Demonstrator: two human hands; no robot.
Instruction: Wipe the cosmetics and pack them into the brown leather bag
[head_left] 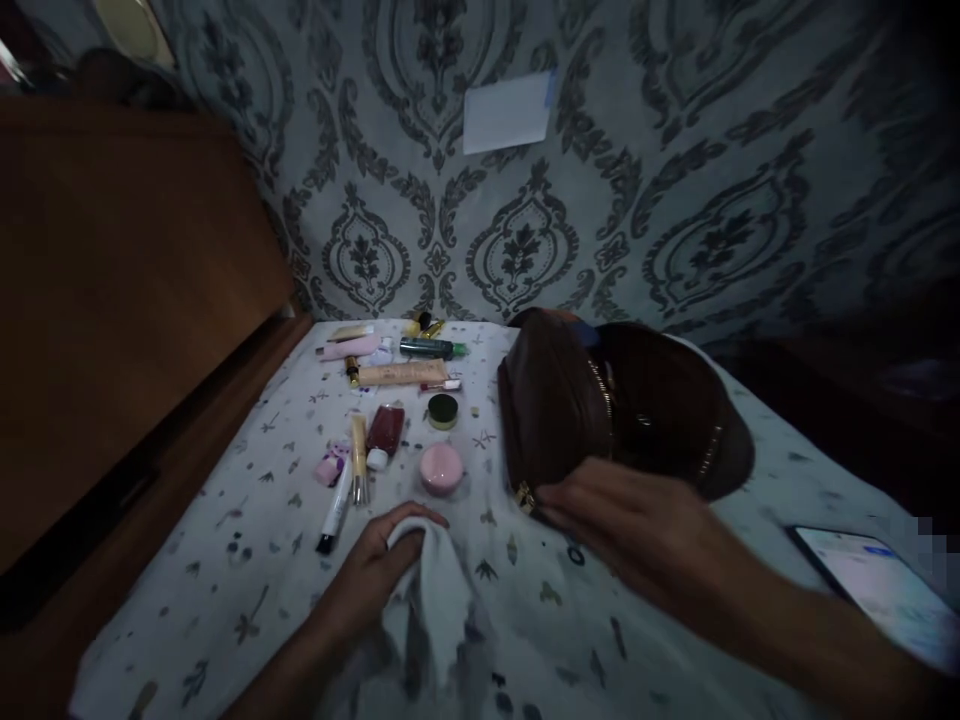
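Brown bag [547, 400]: right fingers [574, 498] bunched by its zip [524, 497], hold unclear; left fingers [412, 511] pinch cloth [444, 590]; labels [401, 374] illegible.

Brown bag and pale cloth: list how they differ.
Colour: the bag is dark brown with gold zip teeth; the cloth is whitish.
Size: the bag is much bigger than the visible cloth.
Pose: the bag sits open on the sheet, the right hand at its front corner; the cloth droops in folds from the left hand.
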